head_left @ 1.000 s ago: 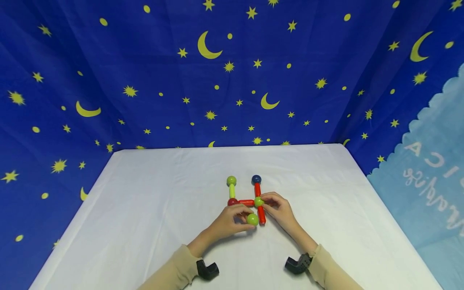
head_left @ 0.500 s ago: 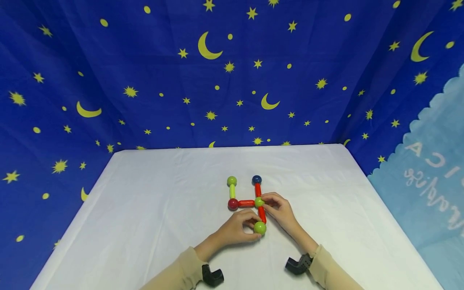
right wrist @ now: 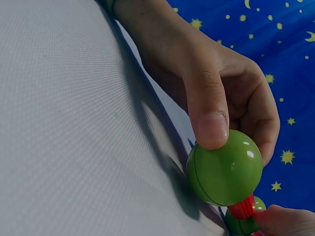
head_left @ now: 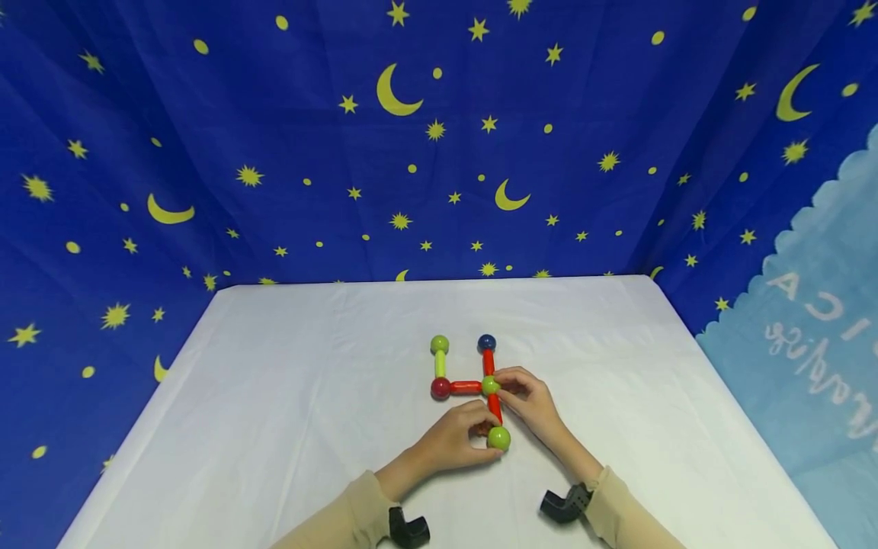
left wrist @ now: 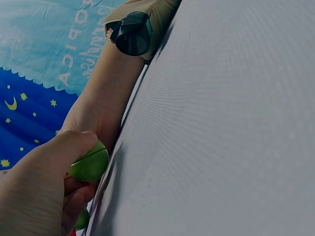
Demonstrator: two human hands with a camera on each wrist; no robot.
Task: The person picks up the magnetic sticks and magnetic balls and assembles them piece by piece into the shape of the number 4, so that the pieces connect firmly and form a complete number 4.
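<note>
My left hand pinches a shiny green ball between thumb and fingers. This ball sits right at the near end of a red rod; in the right wrist view the rod's ribbed red end meets it. With thumb and fingertips, my right hand pinches another green ball at the rod's far end. From that ball a second red rod runs back to a blue ball. A third red rod runs left to a dark red ball.
From the dark red ball, a yellow-green rod leads back to another green ball. The pieces lie on a white-covered table. Behind hangs a blue star-and-moon cloth, with a light blue cloth at right.
My left hand has moved right and nearer with its green ball, from beside the rod to the rod's near end. The dark red ball came into full view. My right hand stayed in place.
</note>
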